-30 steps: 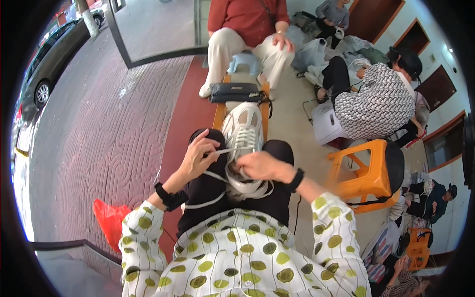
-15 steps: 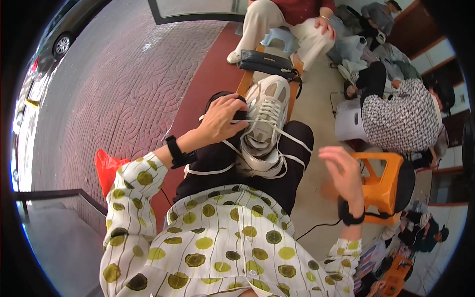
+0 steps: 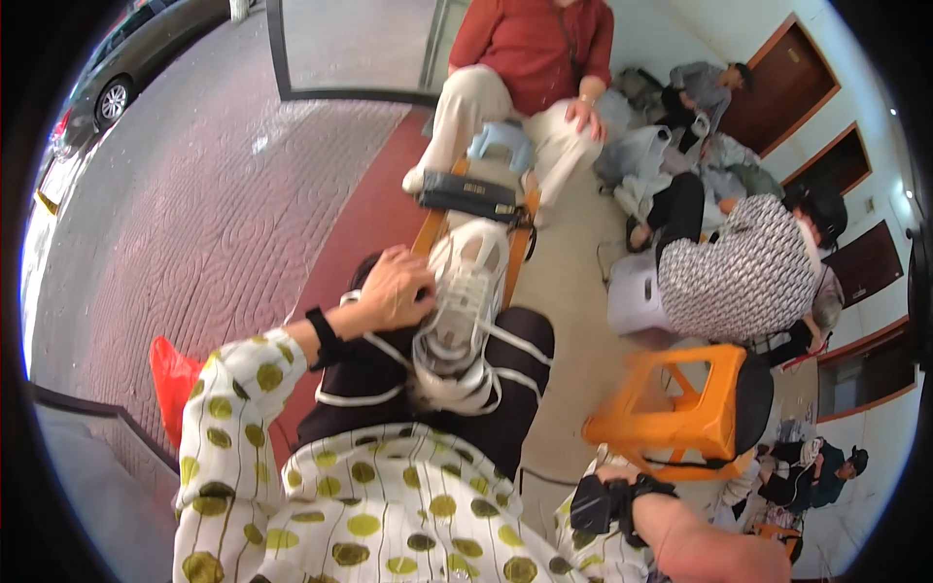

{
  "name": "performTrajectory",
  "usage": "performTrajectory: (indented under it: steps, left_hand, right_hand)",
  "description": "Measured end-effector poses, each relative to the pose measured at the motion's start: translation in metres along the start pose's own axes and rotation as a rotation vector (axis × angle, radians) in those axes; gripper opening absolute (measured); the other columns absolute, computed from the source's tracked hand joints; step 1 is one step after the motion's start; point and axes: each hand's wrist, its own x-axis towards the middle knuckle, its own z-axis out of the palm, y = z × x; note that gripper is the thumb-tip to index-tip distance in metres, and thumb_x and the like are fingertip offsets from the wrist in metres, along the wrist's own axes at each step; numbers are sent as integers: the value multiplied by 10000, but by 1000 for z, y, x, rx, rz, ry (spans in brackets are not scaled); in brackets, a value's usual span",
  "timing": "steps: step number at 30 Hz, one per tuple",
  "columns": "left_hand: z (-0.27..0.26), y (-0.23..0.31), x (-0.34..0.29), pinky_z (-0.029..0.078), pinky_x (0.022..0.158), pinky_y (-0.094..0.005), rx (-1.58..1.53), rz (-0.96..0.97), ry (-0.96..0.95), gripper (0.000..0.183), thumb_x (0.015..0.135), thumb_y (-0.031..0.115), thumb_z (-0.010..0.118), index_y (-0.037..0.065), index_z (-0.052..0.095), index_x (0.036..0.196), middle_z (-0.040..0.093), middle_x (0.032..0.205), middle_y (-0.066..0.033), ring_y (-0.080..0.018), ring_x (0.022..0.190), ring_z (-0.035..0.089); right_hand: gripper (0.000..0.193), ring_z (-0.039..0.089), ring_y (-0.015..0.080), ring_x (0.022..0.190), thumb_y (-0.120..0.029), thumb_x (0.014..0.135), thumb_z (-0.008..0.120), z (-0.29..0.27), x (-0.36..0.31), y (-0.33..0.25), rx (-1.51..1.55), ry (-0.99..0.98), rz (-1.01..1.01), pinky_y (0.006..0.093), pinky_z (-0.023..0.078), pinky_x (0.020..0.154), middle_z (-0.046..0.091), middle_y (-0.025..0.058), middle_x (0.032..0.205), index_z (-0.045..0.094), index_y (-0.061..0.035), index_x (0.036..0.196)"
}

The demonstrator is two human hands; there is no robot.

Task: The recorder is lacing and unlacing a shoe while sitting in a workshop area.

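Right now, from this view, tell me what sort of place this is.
Likely a street-side entryway or room: a parked car stands beyond the patterned paving, while an orange stool and piled plastic bags sit on the indoor side.

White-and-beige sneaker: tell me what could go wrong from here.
Loose white laces trail over the black trousers and might tangle. With the right hand away and only the left hand beside the white-and-beige sneaker, it could tip. The black oblong pouch beyond its toe might get knocked.

Orange plastic stool [image 3: 717, 416], red bag [image 3: 176, 382], dark car [image 3: 160, 60], black pouch [image 3: 466, 198]
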Motion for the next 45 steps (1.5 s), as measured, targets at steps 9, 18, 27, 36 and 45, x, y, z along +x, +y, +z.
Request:
performTrajectory:
  steps: [9, 18, 27, 36, 45]
  left_hand:
    - [-9, 4, -4, 347, 1083, -470, -47, -53, -5, 110, 704, 180, 708, 114, 668, 783, 665, 988, -74, -256, 1113, 583]
    - [-5, -6, -10, 371, 1041, -456, -29, -6, 61, 111, 699, 190, 686, 120, 643, 774, 635, 889, -45, -256, 1029, 592]
    - [17, -12, -7, 397, 1008, -432, -25, 23, 187, 133, 691, 210, 679, 94, 651, 751, 671, 893, -55, -238, 1016, 601]
    - [12, -1, -4, 390, 981, -408, -37, 97, 235, 98, 717, 195, 687, 117, 628, 715, 617, 791, -33, -222, 953, 592]
    - [2, -8, -7, 425, 959, -480, -29, 18, 112, 119, 686, 185, 705, 94, 637, 721, 613, 789, -86, -303, 903, 592]
  right_hand:
    - [243, 661, 147, 761, 106, 836, 494, 9, 10, 23, -10, 24, -229, 334, 558, 840, 683, 84, 873, 690, -35, 862]
    - [231, 667, 181, 833, 83, 848, 511, 12, 0, 19, 118, 26, -24, 317, 547, 874, 691, 93, 890, 709, -33, 876]
    - [136, 669, 212, 870, -24, 900, 562, -16, -19, 67, 614, -211, 103, 355, 519, 887, 693, 95, 916, 697, -8, 912]
    - [130, 666, 212, 880, -41, 916, 575, 24, -47, 135, 1120, -329, 205, 355, 523, 864, 695, 103, 935, 687, 8, 958]
    - [141, 664, 212, 890, -57, 933, 587, -30, -53, 89, 580, -296, 494, 355, 528, 842, 696, 110, 953, 677, 25, 1005]
